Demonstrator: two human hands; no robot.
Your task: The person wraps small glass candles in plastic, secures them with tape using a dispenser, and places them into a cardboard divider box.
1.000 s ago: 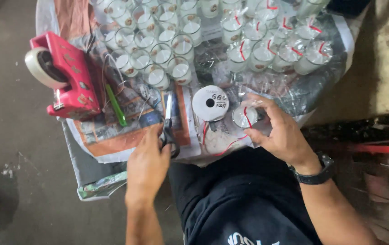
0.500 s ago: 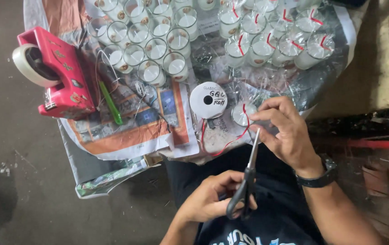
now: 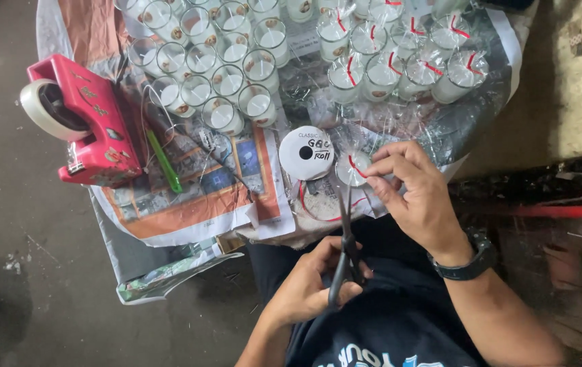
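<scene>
Since half a second ago the scissors point(image 3: 345, 248) have risen closer to the wrapped candle glass point(image 3: 353, 168), their blades pointing up at it. Left hand point(image 3: 311, 289) is closed around the dark scissor handles, low over the lap. Right hand point(image 3: 413, 190) pinches the clear wrap and red ribbon point(image 3: 354, 165) of that glass between curled fingertips, at the near edge of the tabletop point(image 3: 189, 217). Just left of the glass lies a white ribbon spool point(image 3: 306, 152). Farther left sit a green pen point(image 3: 163, 160) and a red tape dispenser point(image 3: 87, 126); rows of candle glasses point(image 3: 236, 61) fill the far side
</scene>
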